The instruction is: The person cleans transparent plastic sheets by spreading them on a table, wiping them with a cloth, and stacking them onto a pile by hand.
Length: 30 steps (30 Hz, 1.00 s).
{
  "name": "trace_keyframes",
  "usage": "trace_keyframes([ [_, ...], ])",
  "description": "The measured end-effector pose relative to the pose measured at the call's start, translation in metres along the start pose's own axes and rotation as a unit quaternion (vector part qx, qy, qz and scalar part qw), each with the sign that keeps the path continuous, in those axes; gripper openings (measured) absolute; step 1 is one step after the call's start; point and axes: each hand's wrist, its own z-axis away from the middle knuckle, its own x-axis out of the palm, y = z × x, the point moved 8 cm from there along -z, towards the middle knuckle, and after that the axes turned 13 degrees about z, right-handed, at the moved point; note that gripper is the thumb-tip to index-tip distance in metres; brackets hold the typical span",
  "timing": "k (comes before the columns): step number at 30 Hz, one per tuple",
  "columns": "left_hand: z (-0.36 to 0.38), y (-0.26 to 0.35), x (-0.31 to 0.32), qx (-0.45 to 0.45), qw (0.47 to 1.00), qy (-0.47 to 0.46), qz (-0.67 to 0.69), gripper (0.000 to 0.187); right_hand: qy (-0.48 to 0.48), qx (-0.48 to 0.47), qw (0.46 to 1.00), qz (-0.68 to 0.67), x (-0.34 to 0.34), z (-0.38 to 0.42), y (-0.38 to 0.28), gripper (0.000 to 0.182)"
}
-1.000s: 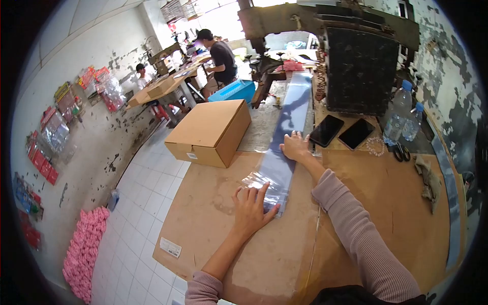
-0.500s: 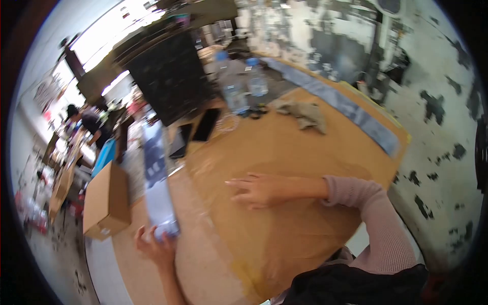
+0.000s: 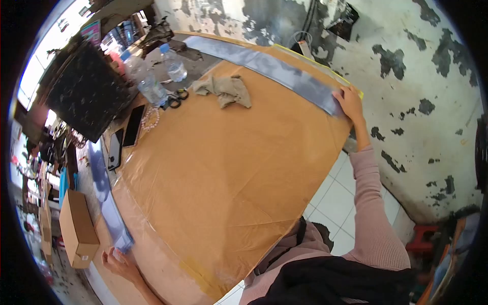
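My right hand (image 3: 349, 100) reaches far across the brown table (image 3: 223, 168) and grips the near end of a long stack of clear plastic sleeves (image 3: 264, 66) lying along the table's right edge by the wall. My left hand (image 3: 116, 262) is at the lower left, resting on the near end of a second long strip of clear plastic sleeves (image 3: 104, 195) that runs along the left side of the table.
A crumpled cloth (image 3: 226, 90), scissors (image 3: 175, 99), two water bottles (image 3: 152, 84), a bead bracelet (image 3: 151, 119) and two phones (image 3: 133, 126) lie at the far side. A black machine (image 3: 86, 96) stands behind them. A cardboard box (image 3: 77, 229) sits at the left.
My head has swung right. My right hand left the middle of the table and took hold of the plastic stack by the wall. My left hand stays on the left strip's end.
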Motion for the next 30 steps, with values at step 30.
trace_keyframes([
  [30,0.046,0.241,0.030,-0.288,0.497,-0.371,0.729,0.059,-0.439,0.068,0.392,-0.805,-0.155,0.228,-0.307,0.023],
])
